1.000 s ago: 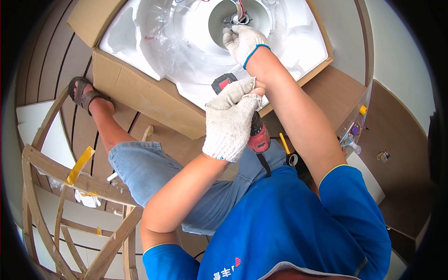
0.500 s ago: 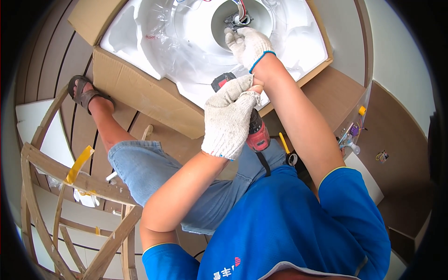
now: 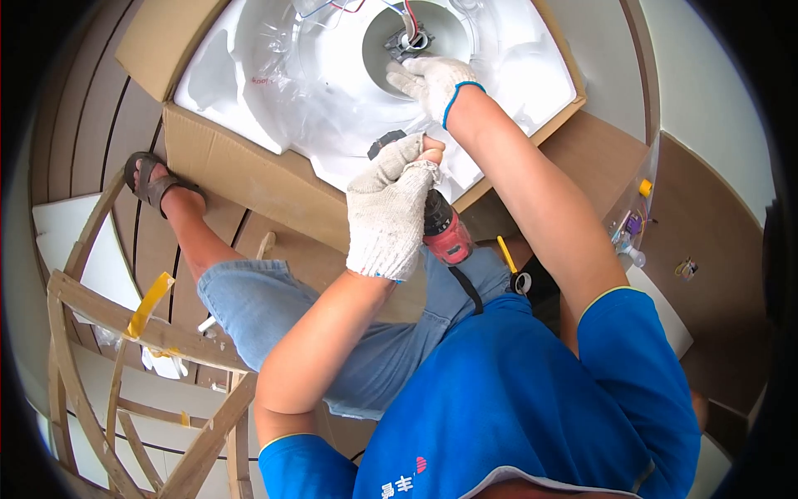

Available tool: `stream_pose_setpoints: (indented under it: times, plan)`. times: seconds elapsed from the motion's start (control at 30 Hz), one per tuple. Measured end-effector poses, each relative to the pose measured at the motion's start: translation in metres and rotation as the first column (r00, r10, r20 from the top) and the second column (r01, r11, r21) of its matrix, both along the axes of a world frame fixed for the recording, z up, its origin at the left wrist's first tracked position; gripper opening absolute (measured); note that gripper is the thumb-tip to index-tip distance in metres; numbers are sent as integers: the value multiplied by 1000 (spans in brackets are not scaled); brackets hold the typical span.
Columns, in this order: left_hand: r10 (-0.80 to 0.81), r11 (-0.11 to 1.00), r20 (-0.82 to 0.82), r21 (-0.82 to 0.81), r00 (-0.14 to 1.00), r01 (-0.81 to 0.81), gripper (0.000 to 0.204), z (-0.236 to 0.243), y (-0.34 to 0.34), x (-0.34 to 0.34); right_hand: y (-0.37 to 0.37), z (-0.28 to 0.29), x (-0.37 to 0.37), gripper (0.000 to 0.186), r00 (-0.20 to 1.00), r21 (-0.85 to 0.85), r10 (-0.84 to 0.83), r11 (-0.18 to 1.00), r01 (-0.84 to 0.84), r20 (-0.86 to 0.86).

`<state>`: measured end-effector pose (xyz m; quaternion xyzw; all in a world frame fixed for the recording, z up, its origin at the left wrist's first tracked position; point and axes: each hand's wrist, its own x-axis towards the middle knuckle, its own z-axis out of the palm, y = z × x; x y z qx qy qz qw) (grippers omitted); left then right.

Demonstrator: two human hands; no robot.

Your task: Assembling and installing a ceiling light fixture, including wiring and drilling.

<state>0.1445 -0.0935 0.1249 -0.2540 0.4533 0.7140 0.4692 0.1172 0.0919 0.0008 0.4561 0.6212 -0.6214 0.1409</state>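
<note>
My left hand (image 3: 386,212), in a white knitted glove with bare fingertips, is wrapped around a red and black cordless drill (image 3: 449,241). The drill's dark chuck end points down toward my lap, and its battery end shows beyond my fingers. My right hand (image 3: 435,86), gloved in white with a blue cuff edge, reaches into a round white housing (image 3: 374,51). Its fingers are stretched beside a grey metal bracket (image 3: 401,46) there; I cannot tell whether they touch it. Red, blue and white wires (image 3: 410,12) rise from the bracket.
White foam (image 3: 204,79) and clear plastic film surround the housing inside an open cardboard box (image 3: 249,170). A wooden frame (image 3: 199,345) with yellow tape stands at the left. On the right, a clear bag (image 3: 638,220) of small parts lies by a brown panel.
My left hand and the drill have shifted slightly left. My right hand has moved slightly down and left, its fingers lower against the bracket. The whole view has shifted a little.
</note>
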Motion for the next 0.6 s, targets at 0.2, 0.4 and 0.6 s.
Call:
stream_pose_setpoints:
  times: [0.2,0.4,0.6]
  plan:
    - [-19,1000,4,-3,1000,19,17,4,5,-9,3,21,11,29,803,-385,-579,715,584,143]
    - [-55,971,38,236,998,45,18,-7,-2,-17,12,99,84,30,839,-651,-543,650,392,-36]
    - [-133,959,-31,248,991,136,16,10,5,8,14,169,137,42,789,-799,-601,532,279,-124]
